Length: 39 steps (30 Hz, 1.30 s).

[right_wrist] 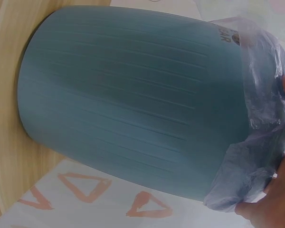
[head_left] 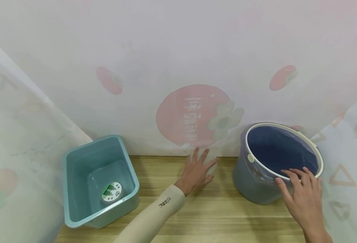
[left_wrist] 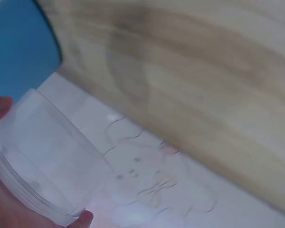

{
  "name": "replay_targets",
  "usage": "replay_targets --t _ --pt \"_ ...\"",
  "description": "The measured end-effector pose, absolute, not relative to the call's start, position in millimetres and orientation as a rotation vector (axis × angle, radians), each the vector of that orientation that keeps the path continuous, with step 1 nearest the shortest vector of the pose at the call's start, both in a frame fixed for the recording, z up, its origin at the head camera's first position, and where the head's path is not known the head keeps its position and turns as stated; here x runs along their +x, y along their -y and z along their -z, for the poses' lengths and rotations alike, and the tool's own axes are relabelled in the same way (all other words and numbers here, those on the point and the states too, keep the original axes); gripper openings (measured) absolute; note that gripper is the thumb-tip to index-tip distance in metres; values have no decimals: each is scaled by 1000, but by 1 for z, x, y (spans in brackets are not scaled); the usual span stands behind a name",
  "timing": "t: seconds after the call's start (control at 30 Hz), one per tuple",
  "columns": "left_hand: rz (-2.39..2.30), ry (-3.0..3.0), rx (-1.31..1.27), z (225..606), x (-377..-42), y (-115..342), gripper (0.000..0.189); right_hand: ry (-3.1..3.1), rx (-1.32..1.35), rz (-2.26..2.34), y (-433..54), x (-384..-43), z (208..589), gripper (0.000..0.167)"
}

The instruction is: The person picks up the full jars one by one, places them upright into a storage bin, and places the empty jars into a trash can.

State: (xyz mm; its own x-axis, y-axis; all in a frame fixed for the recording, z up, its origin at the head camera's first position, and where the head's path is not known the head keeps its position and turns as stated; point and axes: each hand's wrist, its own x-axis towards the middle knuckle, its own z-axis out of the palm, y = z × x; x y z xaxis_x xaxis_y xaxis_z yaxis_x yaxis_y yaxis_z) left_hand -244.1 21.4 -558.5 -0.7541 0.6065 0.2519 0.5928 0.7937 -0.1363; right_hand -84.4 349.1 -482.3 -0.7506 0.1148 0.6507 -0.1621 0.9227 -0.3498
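Observation:
My left hand (head_left: pixel 195 173), fingers spread, holds a clear plastic tub (left_wrist: pixel 52 156) from above, near the foot of the wall. Fingertips show on two sides of the tub in the left wrist view. In the head view most of it is hidden behind the hand, with a pale edge (head_left: pixel 213 165) showing between thumb and forefinger. On the right, my right hand (head_left: pixel 305 199) grips the near rim of a blue-grey trash bin (head_left: pixel 254 189), its fingers bent over the white ring and the thumb outside. A thin plastic liner (right_wrist: pixel 249 161) hangs over the bin's top edge.
A teal rectangular basin (head_left: pixel 113 214) stands at the left, with a round container (head_left: pixel 112 192) with a green-and-white top inside it. Wood-patterned flooring (head_left: pixel 208 216) lies beneath everything. White printed sheets (head_left: pixel 136 50) enclose the back and both sides.

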Motion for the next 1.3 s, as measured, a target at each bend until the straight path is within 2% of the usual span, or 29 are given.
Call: replay_targets --t 0.6,1.3 --pt "-100 2546 -1004 465 -246 -39 66 2393 14 -515 -348 -93 487 40" --pt "-43 2616 -1089 370 -243 -88 68 2371 23 -495 -352 -97 490 39"
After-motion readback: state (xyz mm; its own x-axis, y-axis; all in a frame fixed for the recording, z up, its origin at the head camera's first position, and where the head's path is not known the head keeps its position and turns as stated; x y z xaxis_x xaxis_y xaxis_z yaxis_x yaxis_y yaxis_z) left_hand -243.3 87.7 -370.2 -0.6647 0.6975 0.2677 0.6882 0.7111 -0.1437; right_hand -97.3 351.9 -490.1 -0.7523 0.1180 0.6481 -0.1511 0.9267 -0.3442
